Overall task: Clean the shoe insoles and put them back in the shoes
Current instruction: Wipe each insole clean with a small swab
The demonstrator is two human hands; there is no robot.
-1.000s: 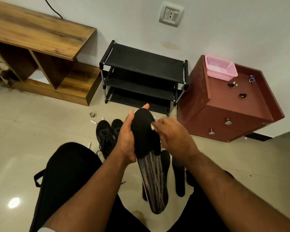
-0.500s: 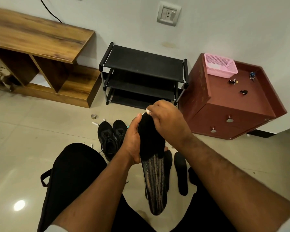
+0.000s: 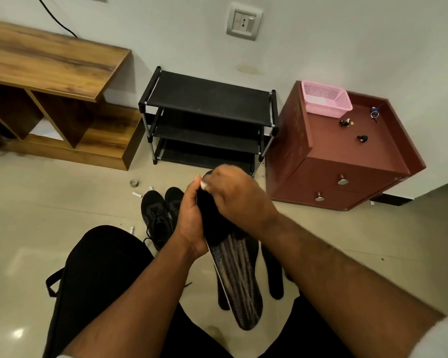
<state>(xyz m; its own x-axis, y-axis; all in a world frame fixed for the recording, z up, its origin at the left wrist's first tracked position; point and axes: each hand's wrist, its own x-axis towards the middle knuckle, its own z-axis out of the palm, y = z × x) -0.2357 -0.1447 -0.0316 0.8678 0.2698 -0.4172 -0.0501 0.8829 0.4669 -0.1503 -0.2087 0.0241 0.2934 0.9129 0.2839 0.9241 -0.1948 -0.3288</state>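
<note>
We are sitting on the floor and looking down at our two hands, which are working on a black insole [image 3: 237, 277] held in the air above our lap. Our left hand [image 3: 192, 215] is gripping the insole's left edge near its upper half, fingers curled around it. Our right hand [image 3: 233, 197] is covering the toe end, fingers bent and pinching something small and pale against the surface; we cannot tell what it is.

The insole's long axis is running away from us, toe end pointing up and toward the black shoe rack [image 3: 207, 120], heel end hanging down toward our body and leaning slightly right. The patterned grey portion is facing us.

We judge that cleaning is in progress and far from finished. Two more dark insoles [image 3: 273, 277] are lying on the tiled floor under the held one, partly hidden. A pair of black shoes [image 3: 161, 213] is standing just left of our hands. No insole appears to be going back into either shoe yet.
</note>
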